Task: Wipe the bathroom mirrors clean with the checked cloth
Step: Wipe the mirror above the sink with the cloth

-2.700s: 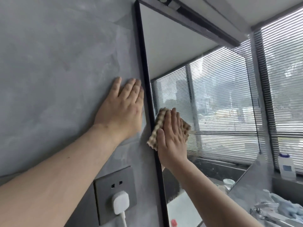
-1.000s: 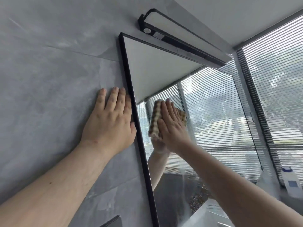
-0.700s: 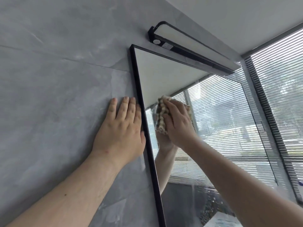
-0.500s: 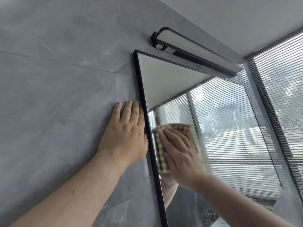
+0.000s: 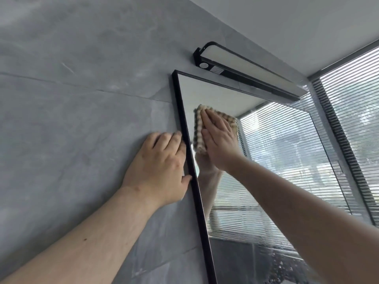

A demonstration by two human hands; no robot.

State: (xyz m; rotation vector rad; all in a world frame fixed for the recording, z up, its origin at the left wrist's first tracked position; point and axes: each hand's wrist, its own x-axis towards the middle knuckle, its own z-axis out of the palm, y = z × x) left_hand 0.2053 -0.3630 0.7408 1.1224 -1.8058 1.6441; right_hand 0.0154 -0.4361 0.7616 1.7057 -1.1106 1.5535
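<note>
One grey tiled wall [image 5: 78, 99] carries one black-framed mirror [image 5: 276, 160], its long axis running from 11 o'clock down to 5 o'clock, with one lamp bar [image 5: 246, 72] above it at 12 o'clock. Two hands show: the left hand [image 5: 158, 169] lies flat on the wall, fingers straight, touching the frame. The right hand [image 5: 219, 142] presses straight fingers on the single checked cloth [image 5: 198, 130], folded, on the glass near the mirror's upper left corner, long side pointing to 12 o'clock.

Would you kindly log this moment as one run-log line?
step: wiping mirror upper left | right hand: flat, pressing checked cloth on glass | left hand: flat on wall beside frame
</note>
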